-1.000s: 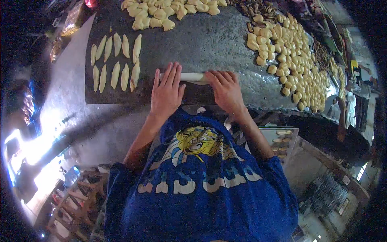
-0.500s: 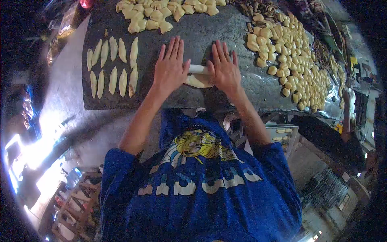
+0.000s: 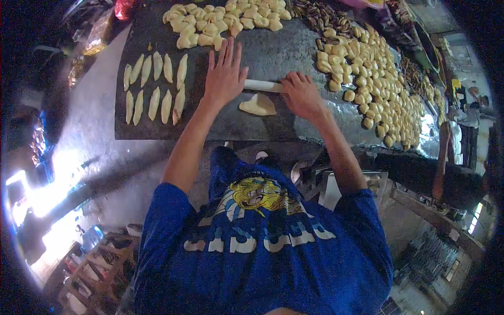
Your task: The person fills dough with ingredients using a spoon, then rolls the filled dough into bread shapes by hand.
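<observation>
A white rolling pin (image 3: 264, 85) lies crosswise on the dark tabletop between my hands. My left hand (image 3: 224, 76) rests at the pin's left end, palm down with its fingers stretched out. At the other end, my right hand (image 3: 303, 95) has its fingers curled round the pin. Just below the pin, nearer my body, a flattened piece of dough (image 3: 258, 105) lies apart from both hands. To the left are two rows of slim, pointed dough rolls (image 3: 154, 102).
Pale folded dough pieces (image 3: 210, 23) cover the far part of the dark table (image 3: 273, 52). Many round dough balls (image 3: 378, 79) spread along the right, beside a heap of brown pieces (image 3: 328, 20). Another person's arm (image 3: 442, 157) shows at far right.
The pin has come off the dough piece and lies farther from my body. My right hand's fingers have gone from stretched flat to curled round the pin. My left hand remains flat.
</observation>
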`<state>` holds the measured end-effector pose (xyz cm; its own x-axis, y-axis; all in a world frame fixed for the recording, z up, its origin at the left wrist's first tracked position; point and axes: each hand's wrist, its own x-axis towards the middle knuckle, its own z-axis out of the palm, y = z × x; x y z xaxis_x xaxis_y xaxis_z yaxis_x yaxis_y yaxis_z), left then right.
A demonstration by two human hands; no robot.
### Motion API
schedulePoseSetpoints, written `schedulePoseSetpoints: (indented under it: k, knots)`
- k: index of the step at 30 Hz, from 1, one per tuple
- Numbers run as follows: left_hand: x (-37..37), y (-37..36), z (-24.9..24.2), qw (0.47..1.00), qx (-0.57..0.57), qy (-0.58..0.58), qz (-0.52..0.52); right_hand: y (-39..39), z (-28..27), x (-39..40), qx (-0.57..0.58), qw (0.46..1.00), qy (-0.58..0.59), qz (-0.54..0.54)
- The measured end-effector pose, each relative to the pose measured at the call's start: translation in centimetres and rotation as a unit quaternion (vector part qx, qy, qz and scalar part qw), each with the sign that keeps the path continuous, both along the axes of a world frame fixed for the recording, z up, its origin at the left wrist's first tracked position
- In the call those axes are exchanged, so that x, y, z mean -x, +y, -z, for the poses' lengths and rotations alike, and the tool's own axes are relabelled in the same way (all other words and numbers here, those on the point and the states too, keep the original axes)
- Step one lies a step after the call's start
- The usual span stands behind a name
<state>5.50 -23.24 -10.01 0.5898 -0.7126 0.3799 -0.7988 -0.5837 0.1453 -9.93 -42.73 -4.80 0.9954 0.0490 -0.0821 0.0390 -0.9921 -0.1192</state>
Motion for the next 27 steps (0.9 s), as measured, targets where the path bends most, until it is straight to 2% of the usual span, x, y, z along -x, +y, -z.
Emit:
schedulePoseSetpoints:
  k: [2, 5, 8, 13, 16, 19, 22, 25, 27]
  knots:
    - [1.5, 1.3, -0.2, 1.0, -0.014, -0.004, -0.008, 0.4, -0.1, 1.3, -0.008, 0.999, -0.033, -0.02]
    - [4.1, 3.2, -0.5, 0.999, -0.044, -0.013, -0.021, 1.8, 1.8, 3.7, -0.054, 0.997, -0.059, 0.005]
    - [6.3, 5.1, -0.7, 0.999, -0.045, 0.002, 0.003, 3.7, 3.6, 6.0, -0.069, 0.983, -0.167, 0.0]
    - [9.0, 7.5, -0.5, 0.997, -0.037, 0.04, 0.046, 6.2, 3.1, 9.0, -0.065, 0.979, -0.192, 0.02]
    - [9.8, 8.2, -0.1, 0.998, -0.043, -0.016, 0.045, 6.0, 3.4, 9.8, -0.055, 0.978, -0.202, 0.011]
    - [9.7, 8.8, -0.3, 0.997, -0.038, 0.034, 0.06, 4.7, 3.2, 9.4, -0.038, 0.985, -0.165, -0.019]
    - [9.5, 8.4, -4.2, 0.98, -0.172, 0.087, 0.044, 3.7, 1.6, 8.3, -0.066, 0.984, -0.167, -0.022]
    - [8.4, 7.6, -4.0, 0.989, -0.138, 0.02, 0.042, 3.4, 1.6, 6.6, -0.098, 0.978, -0.182, -0.008]
    - [8.4, 7.9, -1.7, 0.996, -0.073, 0.005, 0.048, 3.5, 2.8, 6.5, -0.093, 0.974, -0.206, -0.001]
